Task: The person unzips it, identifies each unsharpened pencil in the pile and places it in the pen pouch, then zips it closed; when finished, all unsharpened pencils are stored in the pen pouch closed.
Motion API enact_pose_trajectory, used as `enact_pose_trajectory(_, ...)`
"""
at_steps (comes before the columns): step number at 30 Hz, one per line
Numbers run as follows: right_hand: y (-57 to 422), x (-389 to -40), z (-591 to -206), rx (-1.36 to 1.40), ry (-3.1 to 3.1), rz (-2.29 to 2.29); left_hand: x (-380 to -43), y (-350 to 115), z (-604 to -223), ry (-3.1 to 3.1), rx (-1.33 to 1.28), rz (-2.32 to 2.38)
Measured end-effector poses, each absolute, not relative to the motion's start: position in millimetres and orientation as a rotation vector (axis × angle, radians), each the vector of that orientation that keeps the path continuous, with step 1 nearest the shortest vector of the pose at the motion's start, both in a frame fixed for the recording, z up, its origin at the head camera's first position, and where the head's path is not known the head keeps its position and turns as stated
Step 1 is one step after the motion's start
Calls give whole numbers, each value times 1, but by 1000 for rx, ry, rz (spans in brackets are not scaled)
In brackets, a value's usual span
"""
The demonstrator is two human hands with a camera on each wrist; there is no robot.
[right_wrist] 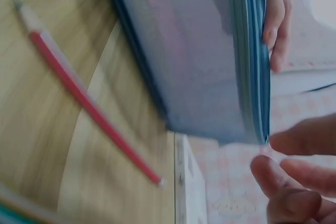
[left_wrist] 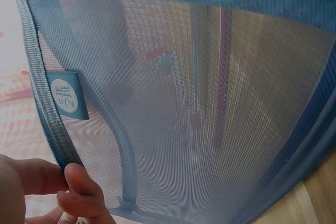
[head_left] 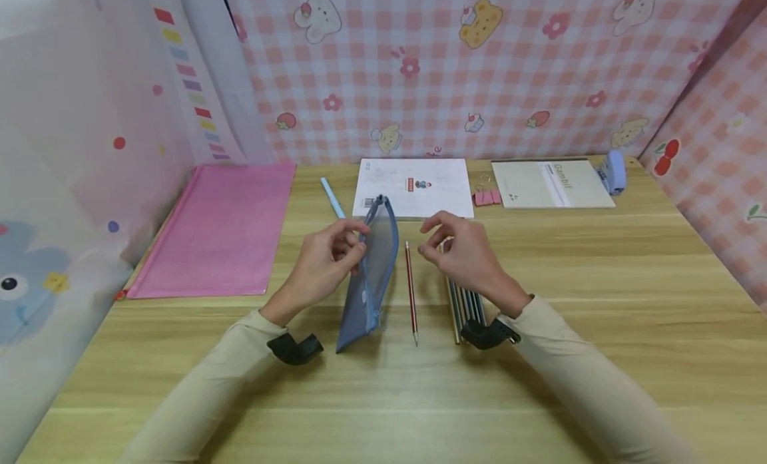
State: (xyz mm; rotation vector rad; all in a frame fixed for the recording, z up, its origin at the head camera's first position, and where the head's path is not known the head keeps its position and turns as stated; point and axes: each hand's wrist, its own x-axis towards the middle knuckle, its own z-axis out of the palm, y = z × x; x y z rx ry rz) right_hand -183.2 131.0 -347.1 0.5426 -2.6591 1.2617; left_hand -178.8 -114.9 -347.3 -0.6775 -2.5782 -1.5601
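My left hand (head_left: pixel 332 254) pinches the zipper edge of a blue mesh zipper pouch (head_left: pixel 381 267), holding it tilted upright above the table. In the left wrist view, thumb and finger grip the rim below a small blue label tag (left_wrist: pixel 67 95). The mesh is see-through, and the pouch looks flat. To its right, my right hand (head_left: pixel 458 251) hovers with loosely bent fingers and nothing between them, apart from the pouch. Between the hands lies a red pencil (head_left: pixel 411 291), its tip toward me. Several pencils (head_left: pixel 464 311) lie side by side under my right hand and wrist, partly hidden.
A pink folder (head_left: pixel 222 231) lies at the left. Along the back are a light blue pen (head_left: pixel 332 196), a white booklet (head_left: pixel 440 184), a pink binder clip (head_left: pixel 487 198), a beige notebook (head_left: pixel 539 183) and a lavender stapler (head_left: pixel 614 172). Patterned cloth walls surround the table.
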Motion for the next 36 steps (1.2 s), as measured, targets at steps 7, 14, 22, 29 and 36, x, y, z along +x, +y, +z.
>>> enact_pose_trajectory(7, 150, -187, -357, 708, -2866, 1086, -179, -115, -347, -2588, -690, -1545)
enact_pose_trajectory(14, 158, -187, -366, 783, -3030, 830, -179, -115, -347, -2598, -701, -1534)
enact_pose_trajectory(22, 155, -187, -370, 789, -3102, 726, -179, -115, -348, -2605, -702, -1535)
enact_pose_trajectory(29, 155, -185, -371, 719, -3113, 731, -177, -116, -348, -2604, -717, -1533)
enact_pose_trajectory(36, 155, -186, -372, 732, -3148, 715, -178, -117, -350, -2598, -711, -1530)
